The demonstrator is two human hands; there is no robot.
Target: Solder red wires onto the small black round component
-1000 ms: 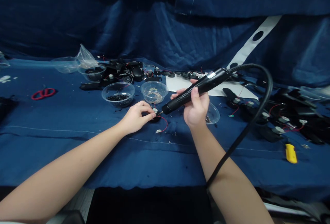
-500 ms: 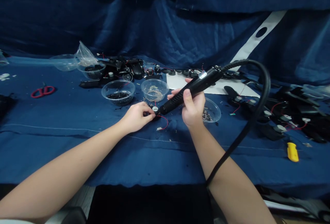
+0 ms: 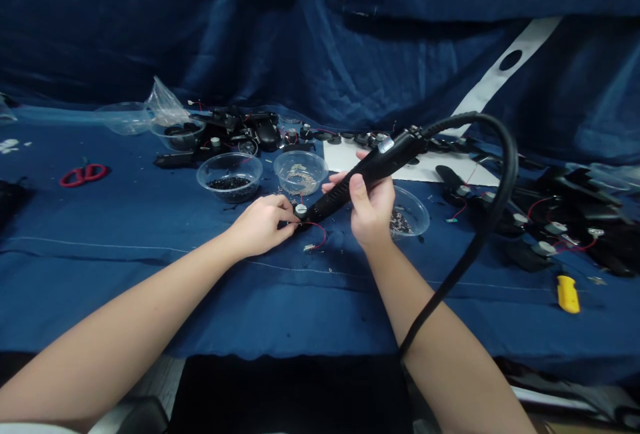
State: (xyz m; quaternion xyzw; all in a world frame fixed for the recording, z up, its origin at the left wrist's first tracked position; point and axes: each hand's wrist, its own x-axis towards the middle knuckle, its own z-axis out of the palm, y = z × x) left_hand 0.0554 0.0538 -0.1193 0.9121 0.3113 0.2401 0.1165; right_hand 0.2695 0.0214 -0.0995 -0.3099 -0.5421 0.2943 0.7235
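My right hand (image 3: 371, 208) is wrapped round a black corded electric screwdriver (image 3: 367, 171), tilted with its tip down and to the left. The tip rests on a small black part with a round silver piece and a red wire (image 3: 303, 215) lying on the blue cloth. My left hand (image 3: 260, 224) pinches that part at its left side, fingers closed on it. The tool's thick black cord (image 3: 493, 187) loops up to the right and falls across my right forearm.
Two clear bowls, one of black bits (image 3: 229, 177) and one of pale bits (image 3: 300, 172), stand behind the hands; a third (image 3: 410, 214) lies behind my right hand. Black wired parts (image 3: 550, 221) crowd the right, red scissors (image 3: 79, 174) lie left, a yellow object (image 3: 568, 294) right.
The screwdriver's tip has come down and left onto the small part, and my right hand has lowered with it. My left hand has stayed on the part.
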